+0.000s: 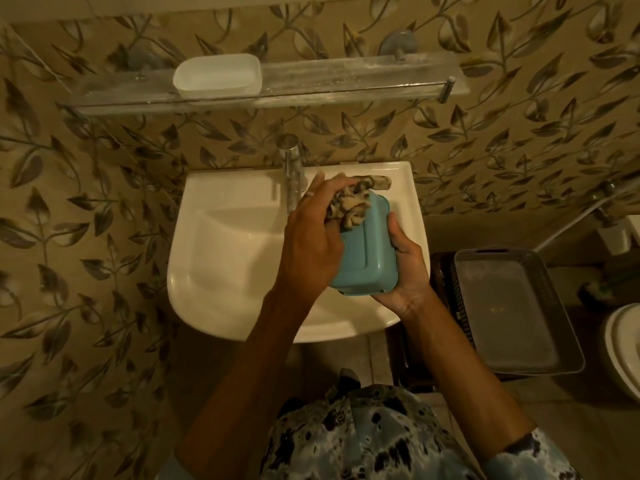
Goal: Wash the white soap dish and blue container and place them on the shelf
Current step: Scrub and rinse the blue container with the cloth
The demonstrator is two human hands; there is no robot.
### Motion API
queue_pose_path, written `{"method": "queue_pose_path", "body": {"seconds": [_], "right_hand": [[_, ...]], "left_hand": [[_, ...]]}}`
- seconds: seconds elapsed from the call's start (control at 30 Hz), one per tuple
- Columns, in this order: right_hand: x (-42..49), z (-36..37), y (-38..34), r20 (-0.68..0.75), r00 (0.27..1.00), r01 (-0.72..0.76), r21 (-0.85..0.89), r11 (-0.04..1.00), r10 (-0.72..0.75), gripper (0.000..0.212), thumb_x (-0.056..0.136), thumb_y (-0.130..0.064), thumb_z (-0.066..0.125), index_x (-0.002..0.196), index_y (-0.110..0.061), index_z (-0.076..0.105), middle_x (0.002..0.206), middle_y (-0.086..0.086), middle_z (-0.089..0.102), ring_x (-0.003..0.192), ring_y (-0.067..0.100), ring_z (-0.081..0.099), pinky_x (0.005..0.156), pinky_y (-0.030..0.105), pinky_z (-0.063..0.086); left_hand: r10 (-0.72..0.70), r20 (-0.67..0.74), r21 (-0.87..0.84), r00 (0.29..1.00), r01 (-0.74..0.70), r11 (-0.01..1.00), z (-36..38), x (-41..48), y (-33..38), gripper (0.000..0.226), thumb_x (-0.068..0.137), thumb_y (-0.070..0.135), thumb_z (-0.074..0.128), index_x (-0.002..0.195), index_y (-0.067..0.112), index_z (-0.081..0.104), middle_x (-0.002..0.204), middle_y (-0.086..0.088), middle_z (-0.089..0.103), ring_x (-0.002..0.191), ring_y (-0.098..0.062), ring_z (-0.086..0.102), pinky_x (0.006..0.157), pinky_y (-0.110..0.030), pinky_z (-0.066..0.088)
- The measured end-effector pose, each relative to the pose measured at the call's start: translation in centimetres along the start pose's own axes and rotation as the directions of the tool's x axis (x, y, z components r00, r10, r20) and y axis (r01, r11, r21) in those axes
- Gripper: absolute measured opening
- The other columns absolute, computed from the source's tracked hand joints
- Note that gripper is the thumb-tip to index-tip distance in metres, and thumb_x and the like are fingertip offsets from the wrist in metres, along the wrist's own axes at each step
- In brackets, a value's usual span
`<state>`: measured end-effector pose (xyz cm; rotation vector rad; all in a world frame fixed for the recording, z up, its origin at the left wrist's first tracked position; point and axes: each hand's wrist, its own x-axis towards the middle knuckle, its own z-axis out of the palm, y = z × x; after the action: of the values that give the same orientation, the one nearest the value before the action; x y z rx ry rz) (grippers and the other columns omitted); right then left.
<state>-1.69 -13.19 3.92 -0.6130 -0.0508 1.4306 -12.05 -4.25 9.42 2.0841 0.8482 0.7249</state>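
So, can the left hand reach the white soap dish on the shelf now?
Probably not right away: the left hand is pressing a patterned cloth onto the blue container. The path up to the white soap dish on the glass shelf looks clear.

No writing, label, brand or number can be read anywhere; a small faint mark on the grey basket's (512, 306) floor is too blurred to make out.
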Motion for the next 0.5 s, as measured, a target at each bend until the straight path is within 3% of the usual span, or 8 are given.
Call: {"method": "queue_pose_path", "body": {"seconds": [0.1,0.2,0.27,0.33,0.4,0.5], "right_hand": [[0.2,-0.2,-0.3,-0.047,0.999,0.031,0.064,0.998,-0.028,0.054,0.088,-0.054,0.043,0.112,-0.013,0.069,0.111,0.012,0.067,0.099,0.027,0.066,0.086,0.041,0.055],[0.0,0.0,-0.8,-0.034,0.999,0.026,0.104,0.994,-0.023,0.059,0.091,-0.053,0.038,0.108,-0.007,0.071,0.108,0.014,0.070,0.097,0.026,0.068,0.088,0.040,0.054],[-0.1,0.1,-0.3,-0.024,1.000,0.007,0.100,0.995,-0.004,0.055,0.094,-0.047,0.038,0.102,-0.006,0.074,0.103,0.014,0.072,0.092,0.025,0.070,0.083,0.038,0.057],[-0.1,0.3,0.5,-0.011,1.000,-0.007,0.095,0.995,0.008,0.040,0.085,-0.037,0.056,0.102,-0.005,0.073,0.101,0.014,0.072,0.090,0.026,0.071,0.076,0.036,0.059],[0.2,0.3,0.9,0.005,1.000,-0.004,0.077,0.997,0.003,0.043,0.081,-0.038,0.061,0.107,-0.006,0.070,0.106,0.015,0.070,0.094,0.027,0.069,0.079,0.036,0.057],[0.3,0.4,0.4,0.002,1.000,0.017,0.032,0.999,-0.017,0.052,0.086,-0.049,0.049,0.115,-0.011,0.068,0.111,0.014,0.068,0.098,0.027,0.068,0.084,0.040,0.057]], "left_hand": [[0.052,0.030,-0.043,0.998,-0.050,0.998,0.8,-3.5,-0.1,0.052,0.090,-0.006,0.039,0.134,0.020,0.047,0.151,-0.009,0.037,0.143,-0.018,0.029,0.113,-0.036,0.035],[0.119,-0.047,0.005,0.992,-0.119,0.993,1.5,-7.3,0.4,0.052,0.085,-0.011,0.040,0.127,0.016,0.053,0.147,-0.004,0.040,0.141,-0.017,0.031,0.111,-0.020,0.033],[0.192,-0.052,0.039,0.980,-0.190,0.981,1.4,-7.7,0.7,0.052,0.081,-0.010,0.041,0.126,0.015,0.054,0.141,0.003,0.044,0.140,-0.020,0.034,0.113,-0.033,0.034],[0.241,-0.001,0.086,0.971,-0.240,0.967,1.0,-6.1,1.0,0.052,0.081,-0.006,0.039,0.127,0.013,0.054,0.140,-0.003,0.049,0.140,-0.020,0.034,0.114,-0.042,0.031],[0.178,0.050,0.077,0.983,-0.181,0.980,0.4,-3.6,1.5,0.054,0.082,-0.004,0.039,0.131,0.014,0.051,0.142,-0.008,0.048,0.139,-0.021,0.035,0.114,-0.043,0.032],[0.035,-0.028,0.044,0.999,-0.034,0.998,-0.6,0.3,0.5,0.050,0.085,-0.001,0.039,0.131,0.016,0.051,0.134,-0.008,0.056,0.124,-0.019,0.051,0.105,-0.042,0.044]]}}
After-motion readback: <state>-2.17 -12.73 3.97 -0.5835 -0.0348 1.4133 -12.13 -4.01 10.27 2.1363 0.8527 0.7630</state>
